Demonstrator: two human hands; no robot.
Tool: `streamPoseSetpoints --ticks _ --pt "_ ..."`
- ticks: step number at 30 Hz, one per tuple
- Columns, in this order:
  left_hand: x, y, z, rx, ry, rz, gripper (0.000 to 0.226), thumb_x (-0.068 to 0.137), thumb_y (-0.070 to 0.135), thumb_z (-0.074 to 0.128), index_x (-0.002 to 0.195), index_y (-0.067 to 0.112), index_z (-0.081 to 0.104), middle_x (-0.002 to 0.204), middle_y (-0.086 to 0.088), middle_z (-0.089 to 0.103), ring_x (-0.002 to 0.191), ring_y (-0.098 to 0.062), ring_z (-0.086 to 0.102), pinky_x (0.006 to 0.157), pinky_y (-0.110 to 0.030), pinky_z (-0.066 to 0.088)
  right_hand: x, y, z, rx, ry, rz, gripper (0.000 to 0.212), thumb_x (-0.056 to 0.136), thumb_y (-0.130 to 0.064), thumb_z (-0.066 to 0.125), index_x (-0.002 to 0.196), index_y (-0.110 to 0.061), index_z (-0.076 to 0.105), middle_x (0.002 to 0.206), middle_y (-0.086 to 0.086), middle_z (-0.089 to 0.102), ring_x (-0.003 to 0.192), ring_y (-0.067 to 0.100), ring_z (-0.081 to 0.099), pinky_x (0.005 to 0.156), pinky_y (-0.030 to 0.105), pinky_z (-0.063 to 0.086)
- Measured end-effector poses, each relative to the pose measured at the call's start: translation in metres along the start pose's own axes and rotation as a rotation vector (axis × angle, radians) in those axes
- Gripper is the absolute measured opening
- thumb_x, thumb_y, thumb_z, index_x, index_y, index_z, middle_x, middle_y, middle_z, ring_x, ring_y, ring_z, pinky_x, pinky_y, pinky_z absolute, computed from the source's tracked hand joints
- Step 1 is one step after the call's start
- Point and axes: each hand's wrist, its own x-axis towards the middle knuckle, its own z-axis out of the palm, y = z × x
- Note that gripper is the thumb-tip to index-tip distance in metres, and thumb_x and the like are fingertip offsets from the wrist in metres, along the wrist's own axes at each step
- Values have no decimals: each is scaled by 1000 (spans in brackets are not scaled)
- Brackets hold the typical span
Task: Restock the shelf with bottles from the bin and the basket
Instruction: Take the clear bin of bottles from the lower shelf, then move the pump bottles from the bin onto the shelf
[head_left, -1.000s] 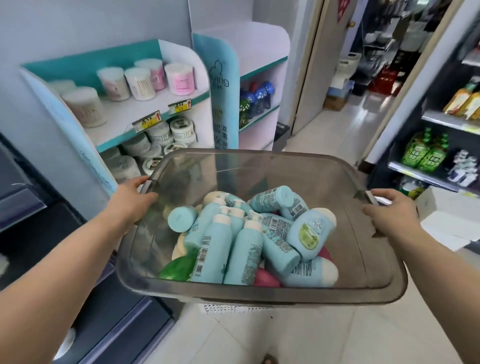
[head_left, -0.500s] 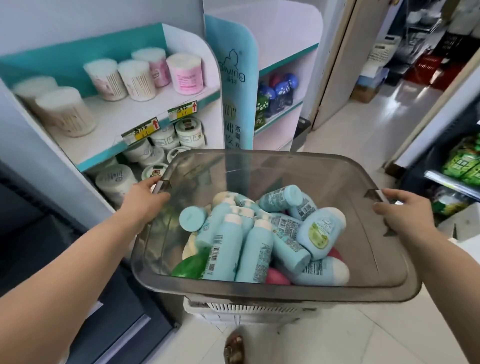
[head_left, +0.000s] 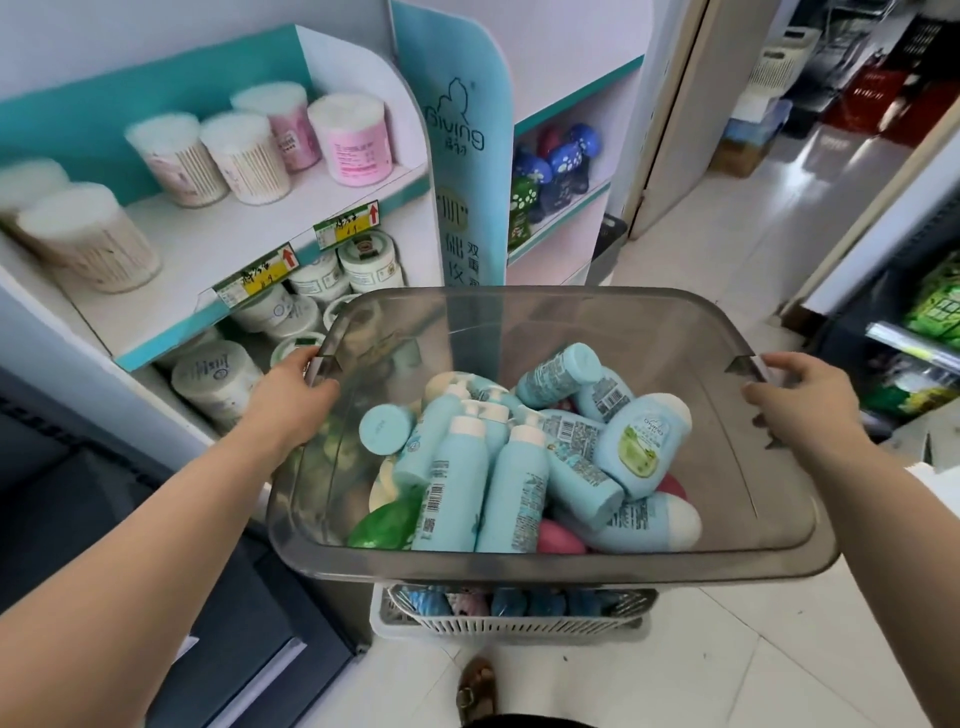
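The fingers (head_left: 300, 365) of the left hand (head_left: 291, 402) curl over one rim handle of a smoky, see-through plastic bin (head_left: 545, 569), and the right hand (head_left: 802, 410) grips the opposite handle, so the 2 hold it up just beside the white-and-teal shelf (head_left: 218, 244). Pale blue plastic bottles with white caps (head_left: 457, 483) lie heaped inside. Beneath the bin, a white slotted plastic basket (head_left: 519, 626) sits on the tiled floor (head_left: 727, 675).
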Motion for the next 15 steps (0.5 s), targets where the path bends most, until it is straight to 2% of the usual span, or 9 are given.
streamPoseSetpoints --ticks 4,8,10,12,15 --pt "-5 7 0 160 22 50 42 89 24 52 130 17 47 100 -13 62 80 -36 61 71 -42 56 -4 -1 -1 -81 -9 -67 39 82 -15 59 120 -24 57 86 9 64 72 30 66 53 33 52" --pt "-7 6 2 284 57 106 38 90 29 50 124 11 49 95 -16 64 83 -36 59 67 -35 46 -11 -4 -1 -188 -6 -120 40 82 -21 55 122 -24 53 91 10 66 70 29 65 66 46 58" --pt "-11 8 1 337 67 126 42 91 30 51 126 7 47 99 -19 63 88 -37 58 68 -36 44 -15 -7 -2 -255 -4 -141 43 84 -25 54 128 -21 50 104 12 65 84 33 63 78 48 55" --pt "-15 9 2 443 120 220 49 90 29 53 133 8 44 113 -21 57 99 -40 56 79 -43 47 -20 -10 1 -370 26 -219 50 87 -27 55 136 -17 44 126 15 57 108 37 55 91 46 48" --pt "-23 23 12 457 218 476 50 88 25 57 134 8 46 124 -22 51 111 -42 50 97 -49 40 -35 -23 15 -474 69 -532 60 88 -26 58 142 -14 36 140 15 45 127 34 42 104 47 36"
